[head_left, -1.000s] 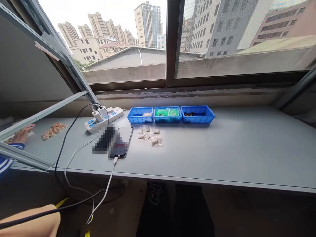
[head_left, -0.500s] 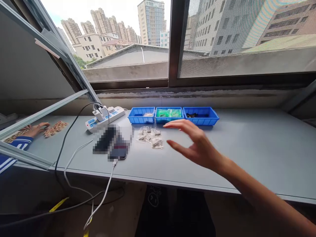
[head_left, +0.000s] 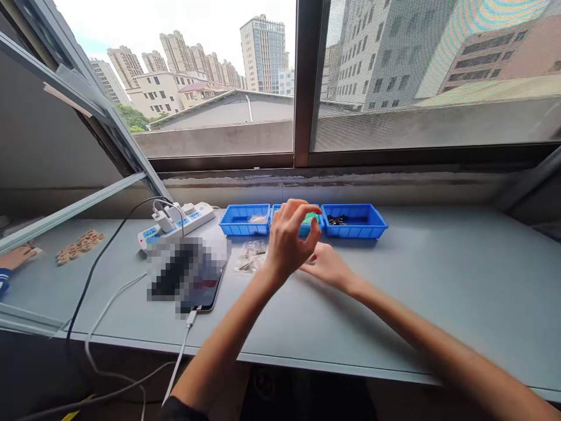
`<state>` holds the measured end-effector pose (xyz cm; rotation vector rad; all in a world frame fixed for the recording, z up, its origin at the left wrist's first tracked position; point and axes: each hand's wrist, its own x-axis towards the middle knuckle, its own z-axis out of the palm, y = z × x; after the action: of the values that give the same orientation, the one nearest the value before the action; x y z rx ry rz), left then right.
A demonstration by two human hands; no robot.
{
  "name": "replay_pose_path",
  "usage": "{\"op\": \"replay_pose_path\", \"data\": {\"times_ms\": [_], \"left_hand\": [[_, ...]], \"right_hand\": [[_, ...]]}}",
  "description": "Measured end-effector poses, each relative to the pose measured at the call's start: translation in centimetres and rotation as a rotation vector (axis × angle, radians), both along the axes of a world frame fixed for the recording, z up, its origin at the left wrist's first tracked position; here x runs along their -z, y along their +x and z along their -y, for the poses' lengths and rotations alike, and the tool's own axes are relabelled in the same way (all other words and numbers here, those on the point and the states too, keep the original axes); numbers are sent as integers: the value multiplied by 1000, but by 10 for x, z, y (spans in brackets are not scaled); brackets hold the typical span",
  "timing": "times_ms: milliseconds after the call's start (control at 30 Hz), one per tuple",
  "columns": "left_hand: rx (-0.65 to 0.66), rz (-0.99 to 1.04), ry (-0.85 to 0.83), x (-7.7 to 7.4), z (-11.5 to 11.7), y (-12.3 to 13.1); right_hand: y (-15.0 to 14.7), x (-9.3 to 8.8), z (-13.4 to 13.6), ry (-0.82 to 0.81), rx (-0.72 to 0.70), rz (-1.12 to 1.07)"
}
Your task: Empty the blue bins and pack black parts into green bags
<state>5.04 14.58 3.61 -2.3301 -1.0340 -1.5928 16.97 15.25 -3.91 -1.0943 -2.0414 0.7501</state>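
My left hand (head_left: 290, 238) hovers in front of the middle blue bin (head_left: 303, 230), its fingers curved and a gap showing between thumb and forefinger. Nothing is visible in that gap. Green packets (head_left: 310, 218) show in the bin past the hand. Lower and just to the right, my right hand (head_left: 329, 266) reaches in over the table, its fingertips largely covered by the left hand; whether it holds anything is hidden. Small clear plastic bags (head_left: 250, 257) with metallic pieces lie to the left of both hands.
A left blue bin (head_left: 244, 221) holds pale packets; a right blue bin (head_left: 355, 222) holds dark pieces. Further left are a pixelated phone (head_left: 214, 292) on a white cable, a power strip (head_left: 175, 225), and a co-worker's hand (head_left: 18, 256) near brown pieces (head_left: 79, 247) beyond a metal frame.
My left hand has come into view, in front of the middle bin. My right hand has moved lower, and its fingers are now partly covered. The camera view has shifted slightly.
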Motion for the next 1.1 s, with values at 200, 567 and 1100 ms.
{"op": "replay_pose_path", "data": {"times_ms": [200,567,1100], "left_hand": [[-23,3,-281,31,-27,-21],[79,-268,16,50,-25,-16],[-151,520,-491,41,-49,-47]], "right_hand": [[25,-12,-7,-374,96,-359],[36,-19,6,301,231,-224],[17,-7,10,35,328,-470]]}}
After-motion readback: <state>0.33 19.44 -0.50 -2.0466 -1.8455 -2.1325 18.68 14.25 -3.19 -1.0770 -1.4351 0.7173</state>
